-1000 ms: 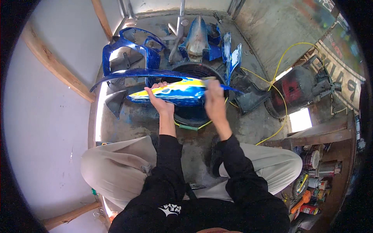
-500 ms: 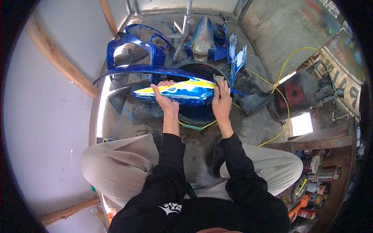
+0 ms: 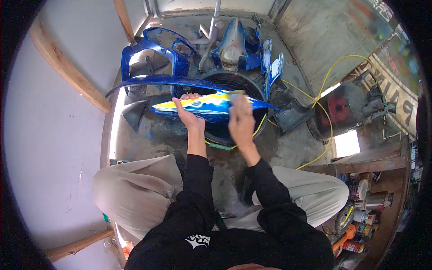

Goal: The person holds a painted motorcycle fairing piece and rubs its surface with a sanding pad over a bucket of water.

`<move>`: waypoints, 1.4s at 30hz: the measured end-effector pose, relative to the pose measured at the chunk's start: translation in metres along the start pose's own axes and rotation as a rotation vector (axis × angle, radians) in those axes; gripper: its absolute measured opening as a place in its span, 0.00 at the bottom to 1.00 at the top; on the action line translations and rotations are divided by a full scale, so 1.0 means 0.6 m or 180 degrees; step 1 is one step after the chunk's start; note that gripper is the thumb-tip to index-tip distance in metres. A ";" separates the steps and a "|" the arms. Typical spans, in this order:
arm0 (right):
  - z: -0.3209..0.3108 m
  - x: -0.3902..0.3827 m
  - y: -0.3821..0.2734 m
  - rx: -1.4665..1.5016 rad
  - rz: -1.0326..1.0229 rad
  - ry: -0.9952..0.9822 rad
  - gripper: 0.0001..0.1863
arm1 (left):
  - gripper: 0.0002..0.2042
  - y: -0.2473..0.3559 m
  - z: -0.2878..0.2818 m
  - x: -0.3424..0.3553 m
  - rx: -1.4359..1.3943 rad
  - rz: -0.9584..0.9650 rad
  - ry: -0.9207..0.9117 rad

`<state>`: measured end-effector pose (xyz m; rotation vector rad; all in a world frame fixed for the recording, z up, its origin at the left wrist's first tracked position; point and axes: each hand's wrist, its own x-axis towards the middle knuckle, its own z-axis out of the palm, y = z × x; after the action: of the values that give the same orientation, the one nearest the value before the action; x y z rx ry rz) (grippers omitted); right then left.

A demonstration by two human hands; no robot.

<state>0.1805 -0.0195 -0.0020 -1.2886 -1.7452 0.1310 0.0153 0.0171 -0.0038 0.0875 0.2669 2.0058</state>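
My left hand (image 3: 191,116) grips a long motorcycle body panel (image 3: 211,110), blue with a yellow stripe and pale worn patches, from its lower edge, thumb in front and fingertips over the top. A thin blue curved arm stretches left from the panel. Against the panel's right part lies my right hand (image 3: 242,121), blurred by motion. Its fingers press a small olive-brown sanding pad (image 3: 236,92) to the surface near the upper edge. Beneath the panel stands a round black tub (image 3: 225,138), partly hidden by it.
Blue fairing parts (image 3: 177,63) and a blue fender (image 3: 231,47) lie beyond the tub. To the right are a dark tank (image 3: 337,108), a yellow hose (image 3: 332,121) and a wooden shelf (image 3: 373,164) with several cans. A white wall (image 3: 54,135) runs along the left.
My right hand has slid left along the panel with the sanding pad, uncovering the panel's right tip. My left hand keeps its hold.
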 end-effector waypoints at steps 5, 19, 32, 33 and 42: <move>0.020 -0.025 -0.053 0.0385 -0.0904 -0.0715 0.24 | 0.27 -0.001 -0.016 0.008 0.0127 0.0048 -0.0270; -0.005 0.025 -0.015 0.0047 -0.0412 -0.0269 0.22 | 0.27 0.009 -0.007 0.003 0.0026 -0.0108 -0.0086; -0.006 -0.004 0.027 -0.0818 -0.0540 0.0062 0.29 | 0.27 -0.002 -0.011 0.004 0.0068 -0.0064 -0.0179; -0.030 0.009 0.022 -0.1094 -0.0164 -0.0015 0.27 | 0.27 0.014 -0.013 0.001 0.0096 -0.0035 -0.0130; 0.035 -0.044 -0.083 0.0040 -0.0979 -0.0609 0.29 | 0.27 0.004 -0.016 0.005 0.0340 -0.0005 -0.0133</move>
<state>0.1310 -0.0541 -0.0017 -1.0099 -2.0810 0.0902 0.0101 0.0174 -0.0128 0.1964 0.3472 1.9855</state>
